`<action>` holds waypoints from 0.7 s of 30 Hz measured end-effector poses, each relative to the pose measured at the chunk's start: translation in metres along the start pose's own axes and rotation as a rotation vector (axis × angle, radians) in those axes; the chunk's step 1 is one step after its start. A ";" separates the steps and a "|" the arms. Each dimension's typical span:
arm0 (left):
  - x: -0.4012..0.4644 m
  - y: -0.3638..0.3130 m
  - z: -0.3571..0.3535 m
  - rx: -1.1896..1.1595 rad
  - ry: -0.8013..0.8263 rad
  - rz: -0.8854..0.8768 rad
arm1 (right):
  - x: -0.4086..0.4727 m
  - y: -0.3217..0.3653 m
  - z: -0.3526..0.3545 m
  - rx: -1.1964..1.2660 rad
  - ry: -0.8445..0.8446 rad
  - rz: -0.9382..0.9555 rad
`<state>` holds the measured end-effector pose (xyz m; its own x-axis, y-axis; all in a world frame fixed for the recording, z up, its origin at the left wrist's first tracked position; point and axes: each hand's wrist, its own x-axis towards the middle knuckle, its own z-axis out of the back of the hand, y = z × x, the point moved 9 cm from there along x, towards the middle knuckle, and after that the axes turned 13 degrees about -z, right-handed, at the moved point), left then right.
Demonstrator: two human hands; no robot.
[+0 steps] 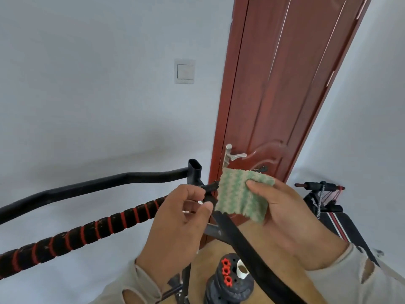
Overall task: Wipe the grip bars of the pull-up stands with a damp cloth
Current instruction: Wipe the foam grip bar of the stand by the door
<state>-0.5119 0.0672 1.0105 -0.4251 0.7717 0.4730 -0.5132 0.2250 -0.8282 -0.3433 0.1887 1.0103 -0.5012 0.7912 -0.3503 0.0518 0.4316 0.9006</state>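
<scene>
A green-and-cream patterned cloth (242,194) is pinched in my right hand (291,218), thumb on its front, held up beside the pull-up stand's frame. My left hand (177,218) pinches a black strap (247,244) near the stand's upright tube (194,172); the strap hangs down to the lower right. A grip bar wrapped in black foam with red bands (87,231) runs from the stand toward the lower left. Above it a bare black bar (98,183) bends leftward. The cloth's left edge touches the strap's frayed end.
A red-brown door (274,95) with a silver lever handle (235,155) stands right behind the stand. A light switch (185,71) sits on the white wall. Below are stacked black weight plates with red collars (226,279), a white cup (242,269), and a folding bench with springs (324,200) at right.
</scene>
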 end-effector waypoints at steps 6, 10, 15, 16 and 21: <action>0.062 -0.002 -0.072 0.502 0.265 -0.369 | 0.069 0.070 0.108 -0.434 -0.440 0.298; 0.098 0.022 -0.121 0.629 0.333 -0.447 | 0.118 0.102 0.136 -0.552 -0.527 0.453; 0.116 0.055 -0.154 0.822 0.454 -0.413 | 0.174 0.087 0.095 -1.103 -0.329 0.637; 0.117 0.060 -0.156 0.835 0.455 -0.403 | 0.185 0.068 0.084 -1.268 -0.238 0.637; 0.121 0.084 -0.153 0.676 0.420 -0.314 | 0.201 0.021 0.080 -1.583 -0.041 0.587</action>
<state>-0.4925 0.2709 0.9524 0.0544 0.9193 0.3897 -0.9522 0.1653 -0.2570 -0.3741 0.3913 0.9384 -0.7079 0.6963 0.1183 -0.6578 -0.7110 0.2487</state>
